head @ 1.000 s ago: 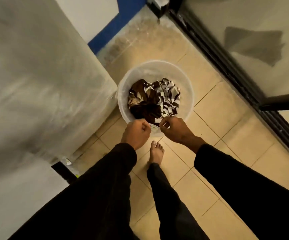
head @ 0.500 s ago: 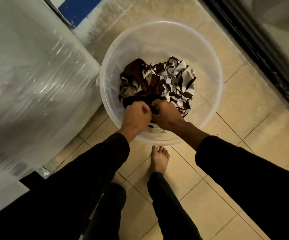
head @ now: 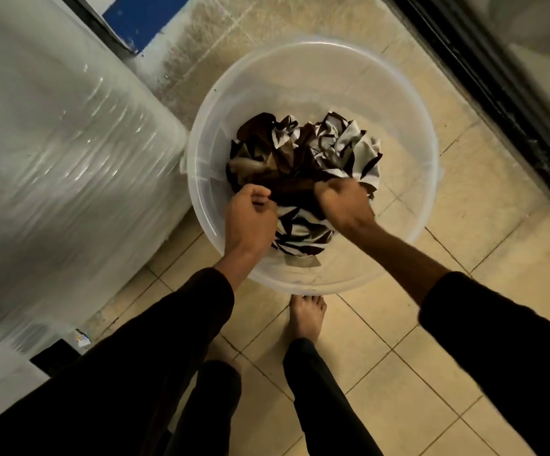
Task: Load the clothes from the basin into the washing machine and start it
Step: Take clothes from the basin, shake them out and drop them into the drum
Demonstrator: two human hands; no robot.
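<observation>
Nearest to the camera, two black trouser legs and one bare foot (head: 307, 315) stand on the tan floor tiles (head: 464, 373), and the toes almost touch the near side of the basin (head: 316, 47). Two arms in black sleeves reach from here over the near rim of the basin.

The left hand (head: 250, 218) is down inside the near left part of the basin. Its fingers are curled in, and they seem to pinch the edge of the clothes (head: 303, 166), but the hold is partly hidden. The right hand (head: 342, 205) is in the middle of the basin, closed like a fist on the dark cloth. The two hands are close but do not touch, and a bit of brown and white cloth shows between them.

The basin is round, see-through plastic, and it sits on the floor. The clothes are the only thing in it. They lie in one crumpled heap, brown and white, in the middle and near part of the basin. The heap runs from the near rim, under the hands, toward the far side, and spreads widest just past the hands. The far part of the basin bottom is bare.

To the left of the basin, almost touching it, stands a big white washing machine (head: 63, 179) wrapped in shiny plastic film. To the right of the basin, well apart, a dark door track (head: 497, 87) runs along the floor.
</observation>
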